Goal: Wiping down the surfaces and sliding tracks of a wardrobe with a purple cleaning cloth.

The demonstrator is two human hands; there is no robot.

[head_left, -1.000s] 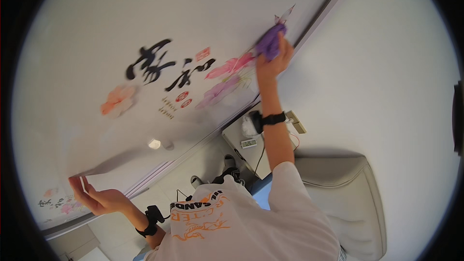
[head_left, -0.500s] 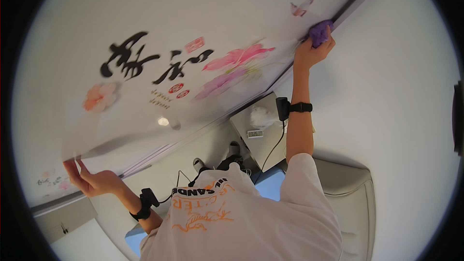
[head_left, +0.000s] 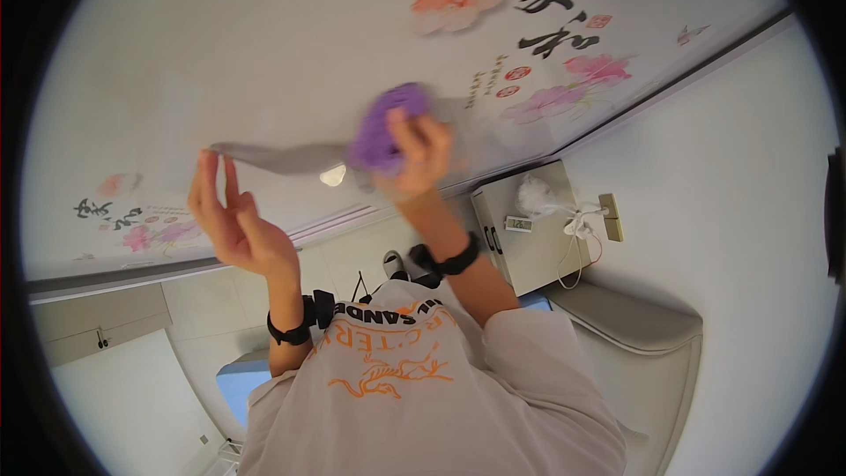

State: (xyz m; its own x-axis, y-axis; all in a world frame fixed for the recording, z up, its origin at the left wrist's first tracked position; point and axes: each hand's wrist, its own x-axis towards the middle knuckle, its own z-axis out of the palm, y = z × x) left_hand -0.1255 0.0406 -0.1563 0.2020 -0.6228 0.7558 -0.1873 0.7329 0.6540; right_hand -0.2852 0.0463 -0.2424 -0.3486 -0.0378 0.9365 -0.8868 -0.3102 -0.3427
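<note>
A purple cloth is gripped in my right hand, which is somewhat smeared by motion. The cloth lies against or very near a glossy white panel decorated with flowers and black brush characters. To the left, my left hand is raised with its fingers stretched up, their tips at or close to the same panel. It holds nothing. Each wrist wears a black strap with a small device.
A small cabinet below right carries a digital clock, a white plastic bag and cables. Beside it stands a padded grey headboard or seat. A wardrobe-like unit is at lower left. A wall rises at right.
My right hand has brought the purple cloth from the panel's right edge leftward to its middle. My left hand has shifted, and the whole view has turned toward the left.
</note>
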